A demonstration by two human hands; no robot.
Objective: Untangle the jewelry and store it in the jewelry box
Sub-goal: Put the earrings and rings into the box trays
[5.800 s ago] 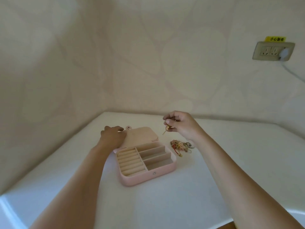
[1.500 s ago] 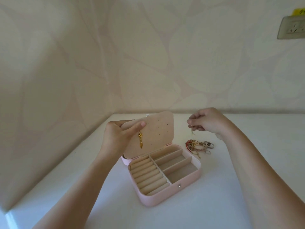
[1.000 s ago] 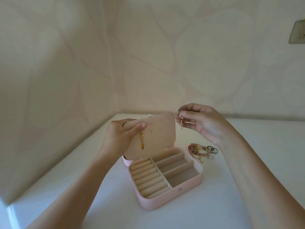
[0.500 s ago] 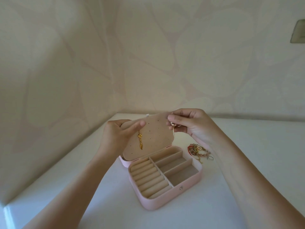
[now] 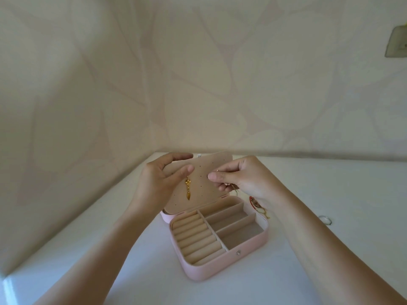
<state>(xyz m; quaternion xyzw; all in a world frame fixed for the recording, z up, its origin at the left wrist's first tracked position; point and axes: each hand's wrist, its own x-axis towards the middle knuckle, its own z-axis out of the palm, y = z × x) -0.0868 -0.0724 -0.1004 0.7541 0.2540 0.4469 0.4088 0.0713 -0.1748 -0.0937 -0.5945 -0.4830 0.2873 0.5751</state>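
Centre of the frame: the pink jewelry box sits open on the white table, ring rolls on its left side, three long troughs on its right. The lid stands tilted up with its beige pinhole panel facing us, and the left hand grips its left edge, thumb pressed on the front and fingers curled over the top behind. Just below that thumb a gold drop earring hangs on the panel. From the right, the right hand is pinched tight on a small gold piece, fingertips right at the panel's right side; most of that piece is hidden under the fingers. The tangled jewelry lies on the table just behind the box's right corner, partly covered by the right wrist. A lone silver ring rests apart, further right. At the upper right edge, a wall socket.
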